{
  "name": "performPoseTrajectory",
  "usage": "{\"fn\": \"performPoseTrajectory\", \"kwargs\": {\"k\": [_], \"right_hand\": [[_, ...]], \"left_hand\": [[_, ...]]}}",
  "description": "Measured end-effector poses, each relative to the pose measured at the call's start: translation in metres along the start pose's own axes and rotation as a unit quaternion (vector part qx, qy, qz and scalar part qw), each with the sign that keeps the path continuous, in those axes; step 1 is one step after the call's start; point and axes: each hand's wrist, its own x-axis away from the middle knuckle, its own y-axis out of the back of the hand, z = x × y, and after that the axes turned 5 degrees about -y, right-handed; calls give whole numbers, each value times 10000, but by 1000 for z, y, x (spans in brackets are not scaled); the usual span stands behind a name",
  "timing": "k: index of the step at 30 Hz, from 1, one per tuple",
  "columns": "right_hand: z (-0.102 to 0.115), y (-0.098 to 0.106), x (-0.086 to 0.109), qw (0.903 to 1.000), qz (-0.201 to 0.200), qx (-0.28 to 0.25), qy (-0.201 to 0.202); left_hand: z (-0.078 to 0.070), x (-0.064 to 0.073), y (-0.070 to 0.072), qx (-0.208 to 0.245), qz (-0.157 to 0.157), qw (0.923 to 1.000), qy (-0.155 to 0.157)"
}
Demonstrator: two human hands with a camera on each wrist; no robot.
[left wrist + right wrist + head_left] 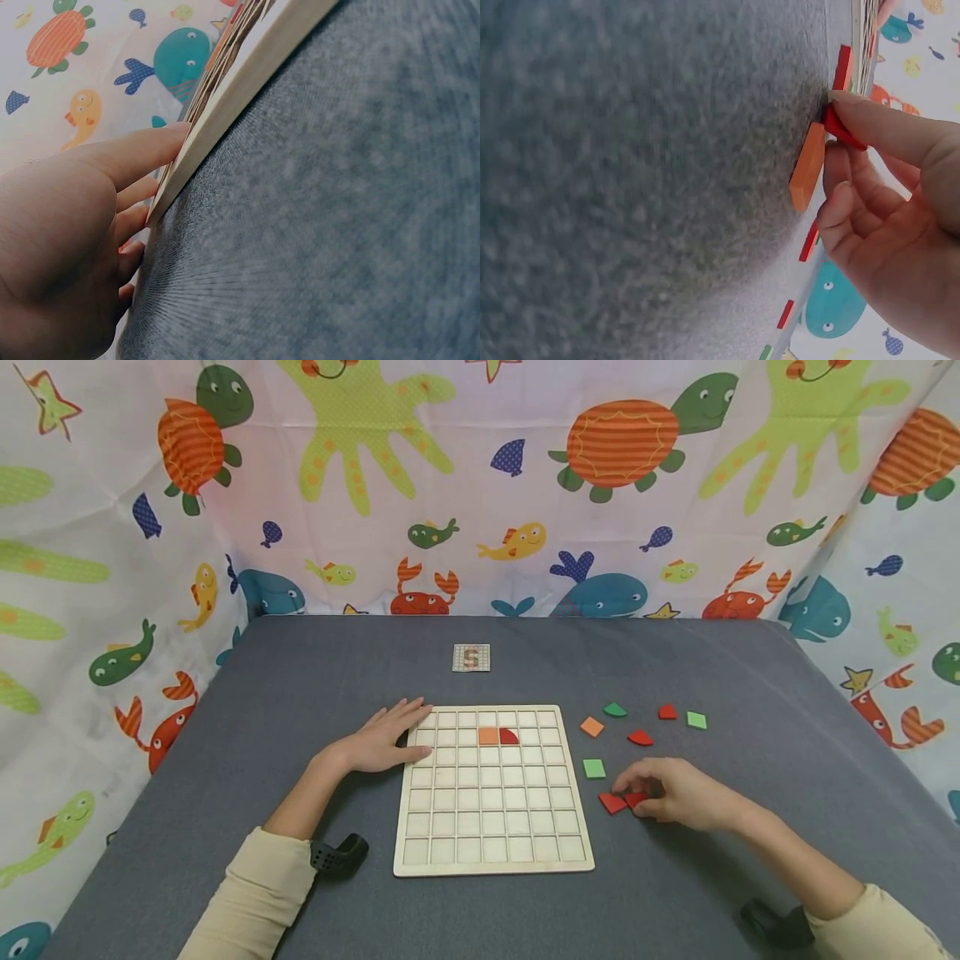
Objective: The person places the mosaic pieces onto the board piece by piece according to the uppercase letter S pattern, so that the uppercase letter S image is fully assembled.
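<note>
A wooden grid board [495, 867] lies on the grey cloth with an orange square tile [488, 736] and a red quarter-round tile [509, 737] side by side in its cells. My left hand [386, 737] rests on the board's upper left edge, fingers extended; the left wrist view shows the thumb touching the board's side [214, 124]. To the right of the board, my right hand [686, 793] pinches a red tile [844, 131] between thumb and fingers. Another red tile [612, 802] lies beside it. An orange tile [807, 169] lies close under the fingers in the right wrist view.
Right of the board lie a light green square [594, 768], an orange square [592, 727], a green quarter-round tile [615, 710], red tiles [641, 738] and another light green square [697, 720]. Behind the board is a small card [471, 657] with an S pattern.
</note>
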Motion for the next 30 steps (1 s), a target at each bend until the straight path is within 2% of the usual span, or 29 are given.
{"fn": "performPoseTrajectory", "kwargs": {"k": [5, 9, 15, 25, 30], "right_hand": [[-5, 6, -5, 9986, 70, -471, -210], [-7, 11, -13, 9948, -44, -977, -292], [-7, 16, -25, 9864, -205, -1460, -728], [2, 15, -49, 9734, -294, -1933, -1192], [9, 12, -63, 9729, -276, -2029, -1075]], "left_hand": [[2, 0, 0, -8, -15, 10000, -49], [2, 0, 0, -54, -37, 10000, -49], [1, 1, 1, -27, -30, 10000, -48], [1, 1, 0, -7, -52, 9999, -124], [2, 1, -1, -14, -84, 9999, -144]]}}
